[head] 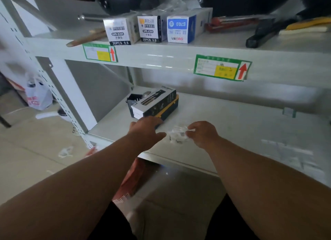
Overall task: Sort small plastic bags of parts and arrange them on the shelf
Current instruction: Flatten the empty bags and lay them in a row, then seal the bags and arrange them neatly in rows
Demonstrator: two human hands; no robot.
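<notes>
On the lower shelf (232, 117) of a pale metal rack, a small heap of clear plastic bags (176, 134) is seen near the front edge, lying between the two hands. The left hand (146, 127) is stretched forward with its fingers (158, 135) straight and held close together, the tips just beside the left side of the bags; whether they actually touch cannot be told. The right hand (202, 133) is placed at the right side of the heap, its fingers curled and its thumb and forefinger pinched on the crinkled plastic (the contents of the bags are too blurred to make out). Just behind the left hand, a grey box with a picture of a tool (154, 103) is stacked on a yellow and black case (169, 110), and a black holder (133, 99) is set at their far end.

On the upper shelf (161, 55), three small cartons (152, 29) are lined up side by side at the front edge, with a wooden handle (86, 39) to their left and a black-handled tool (265, 33) to their right. Two green-bordered labels with red arrows (222, 67) are stuck to the front lip of that shelf. A white shopping bag (38, 98) is seen on the floor at far left.
</notes>
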